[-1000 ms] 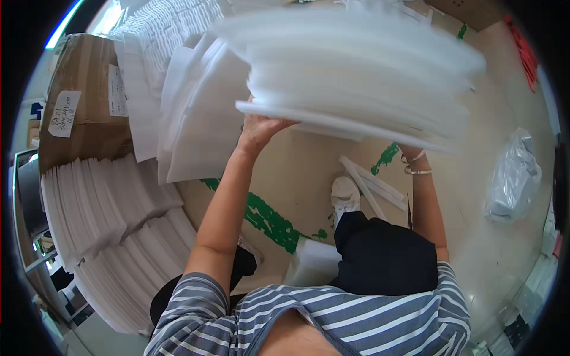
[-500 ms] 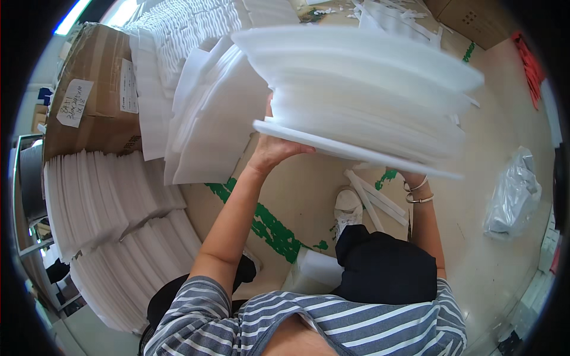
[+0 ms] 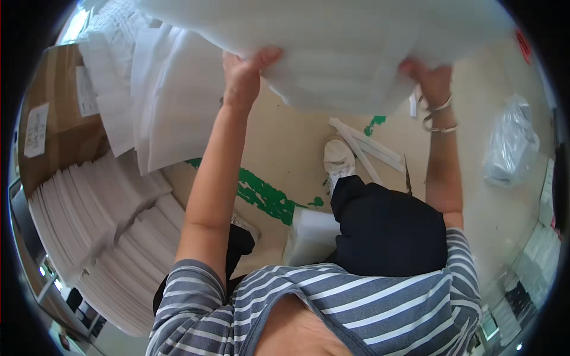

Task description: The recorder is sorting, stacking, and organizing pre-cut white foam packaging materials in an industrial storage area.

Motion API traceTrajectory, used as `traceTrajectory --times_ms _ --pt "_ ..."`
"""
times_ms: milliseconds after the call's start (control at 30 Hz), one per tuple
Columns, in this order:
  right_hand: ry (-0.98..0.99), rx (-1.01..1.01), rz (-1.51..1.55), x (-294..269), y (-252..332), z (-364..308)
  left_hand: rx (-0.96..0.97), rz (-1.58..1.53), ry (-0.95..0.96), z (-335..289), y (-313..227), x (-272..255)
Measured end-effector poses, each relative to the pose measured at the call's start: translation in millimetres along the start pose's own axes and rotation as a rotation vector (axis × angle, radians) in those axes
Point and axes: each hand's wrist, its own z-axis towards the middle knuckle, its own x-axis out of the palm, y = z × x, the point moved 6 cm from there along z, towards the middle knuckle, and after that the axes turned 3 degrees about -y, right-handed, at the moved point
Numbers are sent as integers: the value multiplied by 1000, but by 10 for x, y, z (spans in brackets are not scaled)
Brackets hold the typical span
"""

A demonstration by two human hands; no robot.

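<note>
A stack of white foam sheets point(image 3: 344, 53) spans the top of the view, raised in front of me with both arms stretched out. My left hand point(image 3: 244, 74) grips its near left edge, thumb on the near face and fingers hidden behind. On the right side, my right hand point(image 3: 430, 80) clasps it likewise, thumb against the sheets; a bracelet and a watch-like band circle that wrist. The sheets are smeared by motion, and their far side runs out of view.
Tall stacks of white foam sheets point(image 3: 89, 213) stand at left beside a cardboard box point(image 3: 59, 124). More sheets point(image 3: 178, 95) lean behind. White foam strips point(image 3: 371, 148) lie by my shoe point(image 3: 338, 159). A clear plastic bag point(image 3: 512, 142) rests on the floor at right.
The stack of foam sheets has moved up and away from me, and its broad face has tilted into view. My right hand, mostly hidden before, now shows on its right side.
</note>
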Motion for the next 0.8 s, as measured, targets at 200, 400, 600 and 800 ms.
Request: traceTrajectory --times_ms 200,400,600,800 --pt "175 -309 -656 100 929 502 -264 -821 96 58 987 307" --pt "517 -221 -1014 1090 -157 75 67 657 169 -856 829 461" --pt "342 -213 -852 1013 -245 -136 641 1239 80 -222 -125 721" --pt "249 -210 -869 514 -360 -220 337 1384 445 167 208 681"
